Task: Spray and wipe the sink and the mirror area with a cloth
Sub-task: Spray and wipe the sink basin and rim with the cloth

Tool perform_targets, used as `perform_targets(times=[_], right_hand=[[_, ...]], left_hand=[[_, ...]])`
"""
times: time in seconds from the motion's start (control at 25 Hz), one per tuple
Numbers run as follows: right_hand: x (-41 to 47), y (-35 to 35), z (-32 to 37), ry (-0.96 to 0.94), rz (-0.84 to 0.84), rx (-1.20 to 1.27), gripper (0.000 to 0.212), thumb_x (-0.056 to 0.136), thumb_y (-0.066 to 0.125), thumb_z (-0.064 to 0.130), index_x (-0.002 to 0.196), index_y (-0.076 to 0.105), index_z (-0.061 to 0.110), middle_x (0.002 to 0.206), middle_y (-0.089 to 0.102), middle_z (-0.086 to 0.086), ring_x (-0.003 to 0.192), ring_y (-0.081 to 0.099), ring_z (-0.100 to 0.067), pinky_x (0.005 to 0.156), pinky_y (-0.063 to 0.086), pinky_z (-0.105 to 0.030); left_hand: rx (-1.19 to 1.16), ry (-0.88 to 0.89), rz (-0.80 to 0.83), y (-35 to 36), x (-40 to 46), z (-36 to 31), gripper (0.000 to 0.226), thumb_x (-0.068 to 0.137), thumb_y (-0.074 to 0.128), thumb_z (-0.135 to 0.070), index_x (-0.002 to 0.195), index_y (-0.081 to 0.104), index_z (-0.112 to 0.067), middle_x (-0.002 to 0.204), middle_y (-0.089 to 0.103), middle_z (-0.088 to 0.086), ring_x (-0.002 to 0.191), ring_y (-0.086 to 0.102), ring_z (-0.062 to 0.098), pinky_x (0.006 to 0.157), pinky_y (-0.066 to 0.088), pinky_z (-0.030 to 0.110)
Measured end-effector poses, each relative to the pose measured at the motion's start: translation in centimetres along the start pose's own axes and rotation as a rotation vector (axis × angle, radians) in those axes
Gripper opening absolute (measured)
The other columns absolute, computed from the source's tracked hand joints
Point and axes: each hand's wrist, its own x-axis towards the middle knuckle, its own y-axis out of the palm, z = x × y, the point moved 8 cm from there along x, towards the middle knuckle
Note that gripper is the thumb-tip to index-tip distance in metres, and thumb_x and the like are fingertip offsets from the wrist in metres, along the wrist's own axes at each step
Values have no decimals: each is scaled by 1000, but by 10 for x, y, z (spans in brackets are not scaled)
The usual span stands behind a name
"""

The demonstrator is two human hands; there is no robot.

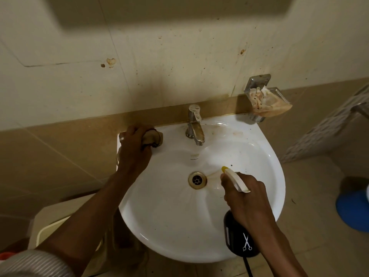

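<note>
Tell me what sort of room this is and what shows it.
Most likely a small bathroom or washroom. A white wall-mounted sink with a drain, a metal tap and a wall soap holder sit against tiled walls.

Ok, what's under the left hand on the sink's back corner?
A bunched brownish cloth, gripped by the left hand and pressed on the sink rim. The rim directly beneath is covered, so any dirt there can't be seen.

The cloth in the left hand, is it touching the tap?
Apart. The head view shows bare white sink rim between the bunched cloth, held in the left hand, and the tap.
</note>
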Motion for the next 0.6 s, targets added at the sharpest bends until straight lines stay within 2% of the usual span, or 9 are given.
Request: perform_targets(times=[0.08,0.2,0.28,0.36,0.44,0.52,0.6], right_hand=[[3,4,2,-18,51,-36,37,103,57,34,78,70,10,68,74,-11,67,72,-28,69,59,-46],[4,10,6,-41,81,-5,40,103,58,32,80,71,3,65,72,-16,62,69,-31,66,57,-50],[4,14,11,-82,85,0,38,104,57,33,82,73,5,66,73,-12,63,70,-29,67,58,-49],[2,22,16,-115,100,-8,39,105,56,33,80,72,7,69,74,-12,65,70,-30,68,57,-49],[0,26,17,-113,90,9,36,105,56,32,79,73,13,69,74,-9,64,69,-22,64,57,-39],[-2,28,19,-94,94,43,32,104,57,32,83,76,17,72,76,-2,72,70,-12,60,53,-20],[-6,29,20,-87,99,79,33,103,58,32,83,77,14,73,77,-3,75,70,-9,60,51,-15]], left_hand=[[-8,-14,-17,7,1,0,50,75,57,4,120,67,-16,126,62,7,114,55,32,95,37,23],[3,-37,31,16,3,0,52,78,57,4,124,65,-17,127,59,8,113,53,33,86,40,31],[52,-15,100,24,7,2,52,77,52,-8,126,63,-23,126,60,7,113,54,34,89,46,39],[146,78,211,39,13,-4,55,76,53,-16,129,60,-27,127,61,5,118,55,34,99,45,47],[241,182,351,62,16,-19,59,76,62,-15,134,56,-27,132,58,5,125,51,34,110,37,49],[330,267,404,78,19,-36,56,77,65,-16,132,57,-26,131,58,5,124,52,33,108,37,48],[367,322,437,87,16,-45,50,80,61,-19,129,58,-26,131,58,4,123,52,33,107,39,53]])
